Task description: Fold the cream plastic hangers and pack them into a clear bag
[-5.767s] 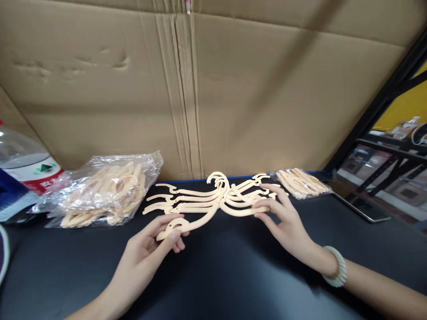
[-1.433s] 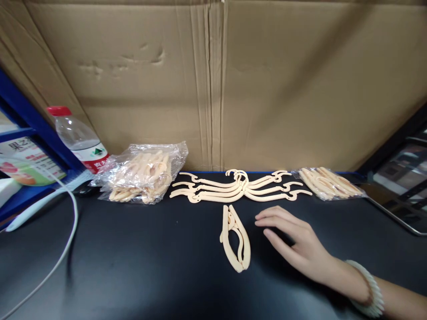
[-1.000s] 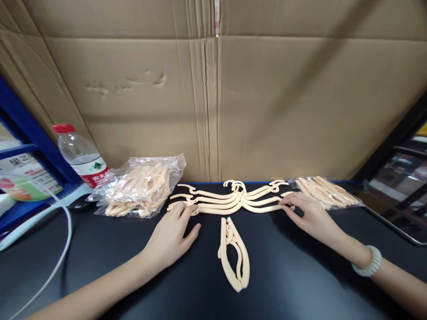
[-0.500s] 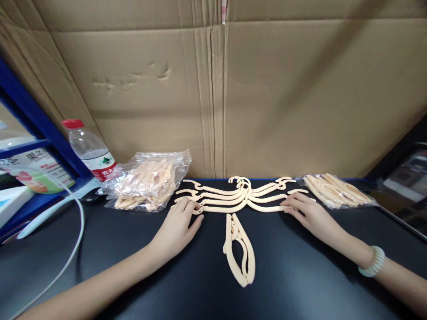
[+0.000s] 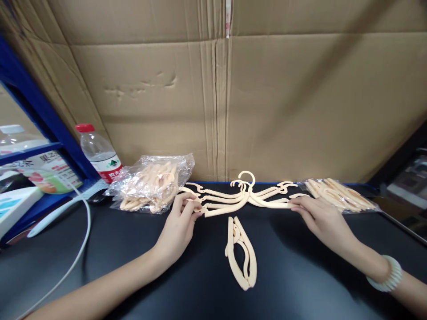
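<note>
Several cream folding hangers (image 5: 227, 196) lie unfolded in overlapping rows, hooks toward the cardboard. The nearest hanger (image 5: 230, 209) is tilted up, its hook standing above the others. At its left end my left hand (image 5: 178, 222) pinches the arm tip; the fingertips partly hide that end. My right hand (image 5: 320, 218) grips the right end between thumb and fingers, and a pale coil band (image 5: 387, 273) circles that wrist. A folded hanger (image 5: 243, 253) lies flat in front of the rows, touched by neither hand.
A clear bag of folded hangers (image 5: 151, 184) sits at the left, another bag (image 5: 340, 195) at the right. Behind them rises a cardboard wall (image 5: 160, 111). A red-capped bottle (image 5: 102, 155), a blue rack (image 5: 71, 164) and a white cable (image 5: 83, 240) occupy the left side of the black table.
Both hands have lifted the nearest hanger off the table, and its hook has risen above the other hooks. The folded hanger has stayed in place; the view has shifted slightly.
</note>
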The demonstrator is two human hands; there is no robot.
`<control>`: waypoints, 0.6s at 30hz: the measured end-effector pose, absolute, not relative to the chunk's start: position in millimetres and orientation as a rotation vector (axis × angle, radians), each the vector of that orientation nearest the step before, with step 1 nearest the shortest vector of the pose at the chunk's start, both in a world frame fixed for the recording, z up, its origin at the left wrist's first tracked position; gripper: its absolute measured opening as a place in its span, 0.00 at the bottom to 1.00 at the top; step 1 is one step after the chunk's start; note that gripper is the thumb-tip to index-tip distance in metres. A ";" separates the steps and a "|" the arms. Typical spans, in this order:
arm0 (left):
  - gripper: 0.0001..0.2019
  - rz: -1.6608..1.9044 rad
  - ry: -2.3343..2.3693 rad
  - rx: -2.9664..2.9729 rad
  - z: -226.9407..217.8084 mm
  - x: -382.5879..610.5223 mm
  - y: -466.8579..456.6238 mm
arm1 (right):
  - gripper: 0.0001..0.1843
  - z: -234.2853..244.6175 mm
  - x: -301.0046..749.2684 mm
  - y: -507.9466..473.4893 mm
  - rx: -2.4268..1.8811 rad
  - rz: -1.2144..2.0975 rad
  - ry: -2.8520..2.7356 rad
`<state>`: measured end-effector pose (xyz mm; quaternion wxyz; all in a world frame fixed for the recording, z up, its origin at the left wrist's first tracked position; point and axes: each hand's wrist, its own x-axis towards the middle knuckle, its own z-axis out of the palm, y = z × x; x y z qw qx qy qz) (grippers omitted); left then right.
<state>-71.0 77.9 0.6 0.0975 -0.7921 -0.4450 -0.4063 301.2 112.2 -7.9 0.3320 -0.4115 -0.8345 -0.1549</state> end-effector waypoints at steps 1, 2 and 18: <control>0.08 -1.241 -1.284 -2.341 1.9 -70.4 76.9 | 0.09 -6.9 300.4 111.2 -1.072 -0.406 -2.169; 0.09 -1.272 -1.257 -2.345 3.0 -70.0 75.9 | 0.09 -6.1 299.1 109.9 -1.067 -0.409 -2.161; 0.18 -1.328 -1.142 -2.588 0.1 -73.3 70.7 | 0.05 -5.0 274.6 88.4 -0.969 -0.442 -2.163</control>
